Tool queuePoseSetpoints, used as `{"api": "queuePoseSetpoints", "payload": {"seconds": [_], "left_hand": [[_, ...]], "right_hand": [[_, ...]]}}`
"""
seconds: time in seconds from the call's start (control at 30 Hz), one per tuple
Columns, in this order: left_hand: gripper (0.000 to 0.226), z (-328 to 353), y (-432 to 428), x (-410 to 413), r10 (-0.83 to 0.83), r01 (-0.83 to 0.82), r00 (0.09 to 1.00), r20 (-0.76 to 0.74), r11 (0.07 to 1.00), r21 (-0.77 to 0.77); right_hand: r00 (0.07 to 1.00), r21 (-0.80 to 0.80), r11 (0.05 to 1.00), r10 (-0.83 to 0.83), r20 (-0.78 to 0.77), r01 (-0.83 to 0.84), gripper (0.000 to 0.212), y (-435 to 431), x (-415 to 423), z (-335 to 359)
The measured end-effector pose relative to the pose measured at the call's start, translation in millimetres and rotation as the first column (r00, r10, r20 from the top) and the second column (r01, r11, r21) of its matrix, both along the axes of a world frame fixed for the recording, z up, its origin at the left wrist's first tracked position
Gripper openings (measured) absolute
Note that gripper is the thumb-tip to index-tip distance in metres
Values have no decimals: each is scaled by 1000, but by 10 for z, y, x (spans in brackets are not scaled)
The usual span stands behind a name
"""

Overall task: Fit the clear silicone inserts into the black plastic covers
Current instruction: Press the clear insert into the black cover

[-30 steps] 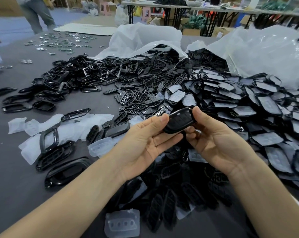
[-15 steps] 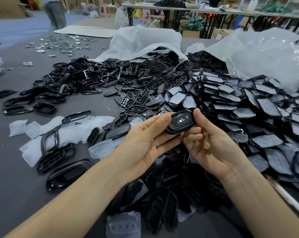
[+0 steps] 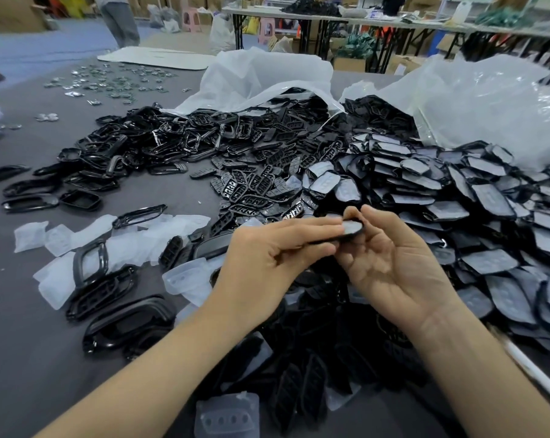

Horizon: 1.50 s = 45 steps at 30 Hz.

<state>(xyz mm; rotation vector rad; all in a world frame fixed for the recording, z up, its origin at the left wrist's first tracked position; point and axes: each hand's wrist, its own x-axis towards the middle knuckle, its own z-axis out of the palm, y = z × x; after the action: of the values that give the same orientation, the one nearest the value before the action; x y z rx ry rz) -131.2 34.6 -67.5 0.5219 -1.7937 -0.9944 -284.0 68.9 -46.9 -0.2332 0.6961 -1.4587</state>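
The black cover (image 3: 346,237) is held in the air just above the table (image 3: 30,343), between both hands and lying nearly flat. Its clear insert (image 3: 352,228) shows pale on the upper face. The left hand (image 3: 267,260) comes in from the left with its fingers (image 3: 311,228) stretched out straight and pressed together. The forefinger lies along the top of the cover and another finger sits under it, so the cover is pinched between them. The right hand (image 3: 393,263) is turned palm up with its fingers curled, and the tips of thumb and forefinger pinch the cover's far right end.

Right of the hands spreads a heap of fitted covers (image 3: 475,213), each with a pale insert in it. Beyond the hands lies a heap of bare covers (image 3: 254,184), their button holes open, and more dark covers lie under the wrists. To the left, loose inserts (image 3: 87,232) lie on the table among black oval frames (image 3: 90,263), and one more insert (image 3: 226,415) lies at the near edge. At the back two plastic bags (image 3: 267,74) spill black parts, and small metal bits (image 3: 109,80) are scattered at the far left
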Motion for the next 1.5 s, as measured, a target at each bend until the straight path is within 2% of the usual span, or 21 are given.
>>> {"api": "queuePoseSetpoints", "payload": {"seconds": [0.07, 0.13, 0.23, 0.33, 0.43, 0.5, 0.57, 0.63, 0.7, 0.73, 0.8, 0.93, 1.1, 1.17, 1.3, 1.4, 1.5], "left_hand": [[24, -27, -11, 21, 109, -79, 990, 92, 956, -282], [25, -52, -5, 24, 150, -93, 981, 122, 919, -384], [27, -90, 7, 8, 166, -81, 974, 156, 893, -442], [25, -105, -11, 7, 196, -105, 966, 166, 893, -438], [25, -104, -28, 9, 224, -124, 954, 198, 899, -420], [36, -97, -33, 14, 207, -144, 955, 214, 950, -278], [55, -98, -14, 16, 108, -112, 974, 200, 994, 10], [64, -93, -13, -2, 33, -70, 989, 144, 963, 262], [59, -111, -14, -25, -42, 29, 999, 21, 899, 436], [52, -104, -11, -39, -62, 72, 997, -38, 874, 480], [42, -99, -12, -46, -67, 87, 996, -59, 864, 495], [33, -94, -15, -40, -66, 65, 998, -14, 893, 445], [30, -98, -38, -48, -50, 90, 994, -99, 884, 459], [31, -107, -35, -56, -42, 85, 994, -103, 885, 457], [32, -120, -25, -66, -29, 70, 995, -97, 891, 449], [35, -131, -12, -62, -17, 43, 998, -68, 915, 402], [39, -124, 21, -59, 5, 8, 999, -37, 944, 330]], "right_hand": [[990, -14, 1000, 18, -143, -20, 20, 2, -31, -12], [943, -38, 999, 24, -332, -39, 28, 4, -61, -9], [863, -43, 998, 20, -505, -48, 30, 10, -105, 8], [832, -13, 999, 31, -554, -46, 31, 18, -110, 9], [798, -53, 999, -38, -601, 8, 26, 19, -82, -7], [726, -112, 992, -113, -678, 50, 15, 27, -82, -19], [609, -176, 982, -180, -773, 67, 14, 41, -71, -19], [485, -258, 965, -249, -838, 50, 17, 46, -52, -17], [369, -312, 950, -297, -881, 18, 22, 43, -27, -31], [330, -327, 945, -311, -891, 6, 23, 38, -15, -40], [293, -340, 940, -322, -900, -11, 24, 33, 8, -59], [303, -348, 937, -327, -895, -18, 24, 49, 43, -69], [437, -295, 946, -209, -875, -137, 45, 49, 50, -53], [475, -257, 958, -167, -864, -130, 47, 42, 45, -78], [525, -184, 982, -130, -841, -52, 32, 27, 59, -147], [566, -188, 981, -126, -815, -53, 17, 30, 91, -162], [574, -204, 978, -149, -805, -33, 16, 33, 77, -150]]}}
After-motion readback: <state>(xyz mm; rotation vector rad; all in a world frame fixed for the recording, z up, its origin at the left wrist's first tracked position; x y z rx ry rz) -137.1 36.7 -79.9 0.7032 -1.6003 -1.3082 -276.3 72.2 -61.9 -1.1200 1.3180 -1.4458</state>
